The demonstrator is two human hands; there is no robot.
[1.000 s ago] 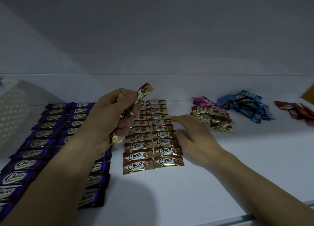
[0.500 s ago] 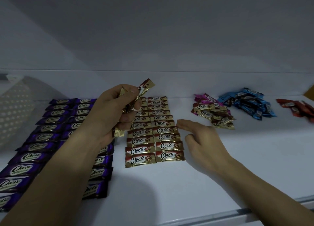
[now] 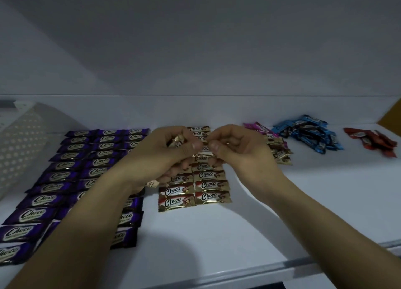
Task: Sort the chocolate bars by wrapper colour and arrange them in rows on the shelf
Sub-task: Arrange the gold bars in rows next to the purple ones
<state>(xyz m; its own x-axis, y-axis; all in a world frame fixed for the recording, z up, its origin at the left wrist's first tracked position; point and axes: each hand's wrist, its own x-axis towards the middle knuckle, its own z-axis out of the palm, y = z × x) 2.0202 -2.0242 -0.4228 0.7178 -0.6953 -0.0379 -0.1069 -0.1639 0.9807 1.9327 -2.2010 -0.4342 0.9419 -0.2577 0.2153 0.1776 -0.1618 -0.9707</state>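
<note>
My left hand [image 3: 165,152] is curled round a bunch of gold bars [image 3: 176,140], held up over the two gold rows [image 3: 208,185] in the middle of the shelf [image 3: 217,245]. My right hand [image 3: 238,149] meets it, and its fingers [image 3: 214,146] seem to pinch the crimped end of a single bar [image 3: 205,153] at the edge of the bunch.

As I judge it, the step is to draw that one out and lay it down. I should pull along its length so the others do not slip from my grip. Then I turn it label-up, lettering the same way as its neighbours. At the near end the right column stops a little short of the left, so that looks like the place: touching the last bar, edges square.

The purple rows [image 3: 65,165] on the left look finished. To the right a mixed gold and pink pile [image 3: 280,153], a blue pile [image 3: 308,136] and a red pile [image 3: 373,141] lie unsorted.
</note>
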